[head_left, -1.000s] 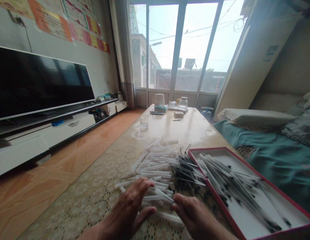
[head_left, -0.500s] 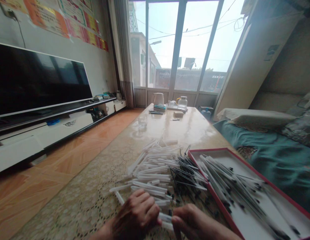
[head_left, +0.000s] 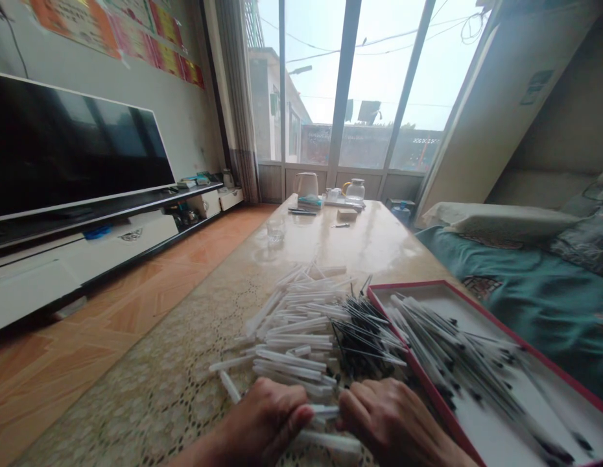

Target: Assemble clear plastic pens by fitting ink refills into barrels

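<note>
Near the front of the table, my left hand (head_left: 270, 418) is closed around one end of a translucent white pen barrel (head_left: 325, 411). My right hand (head_left: 391, 418) is closed at the barrel's other end, knuckles up; its fingertips are hidden. The barrel lies roughly level between the two fists. Just beyond them is a pile of loose white pen barrels (head_left: 294, 340). To its right lies a heap of thin pen refills with black parts (head_left: 362, 334). Another white barrel (head_left: 333, 442) rests on the table below my hands.
A shallow red-rimmed box (head_left: 445, 284) on the right holds several assembled-looking pens (head_left: 457, 363). Farther along the patterned table (head_left: 175, 363) stand a clear glass (head_left: 275, 232), a small box (head_left: 347, 213), a kettle (head_left: 307, 184) and a glass jug (head_left: 354, 191). A draped sofa (head_left: 476, 259) is at right.
My right hand has rolled over so its knuckles face up, still at the barrel's right end. My left hand stays closed on the barrel. The view has shifted slightly.
</note>
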A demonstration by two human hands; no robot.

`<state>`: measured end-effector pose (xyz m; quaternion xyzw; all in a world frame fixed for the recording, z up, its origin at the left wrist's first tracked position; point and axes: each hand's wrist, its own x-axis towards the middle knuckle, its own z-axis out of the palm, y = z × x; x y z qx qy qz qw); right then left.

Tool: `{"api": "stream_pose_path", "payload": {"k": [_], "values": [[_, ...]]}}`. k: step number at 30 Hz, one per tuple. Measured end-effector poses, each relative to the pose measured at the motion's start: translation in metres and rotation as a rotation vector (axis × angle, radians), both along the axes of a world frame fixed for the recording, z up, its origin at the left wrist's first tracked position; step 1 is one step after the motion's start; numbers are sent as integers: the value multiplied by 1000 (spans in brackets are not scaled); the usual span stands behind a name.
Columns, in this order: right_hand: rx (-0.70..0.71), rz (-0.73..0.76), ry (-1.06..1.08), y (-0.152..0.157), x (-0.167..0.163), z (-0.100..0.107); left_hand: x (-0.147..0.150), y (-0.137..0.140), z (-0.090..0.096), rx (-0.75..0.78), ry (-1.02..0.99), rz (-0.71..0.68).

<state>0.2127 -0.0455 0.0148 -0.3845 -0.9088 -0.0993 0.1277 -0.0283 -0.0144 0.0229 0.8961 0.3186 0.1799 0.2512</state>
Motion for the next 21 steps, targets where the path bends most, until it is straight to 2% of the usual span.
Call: {"api": "stream_pose_path", "payload": {"k": [3, 6, 12, 14, 16, 20, 21], "values": [[79, -118, 42, 5, 18, -2, -7, 6, 4, -46, -64, 140], [84, -192, 136, 10, 24, -4, -8, 14, -3, 55, -118, 208], [-144, -237, 324, 3, 2, -8, -1, 21, -20, 221, -351, 362], [-265, -256, 430, 1, -5, -9, 0, 17, -22, 183, -428, 380], [-372, -231, 504, -1, -10, -12, 2, 11, -22, -19, -517, 361], [-436, -126, 523, -2, -21, -25, 12, -2, -23, -725, -724, 209], [-443, -114, 527, -2, -24, -28, 15, -4, -25, -855, -758, 173]]}}
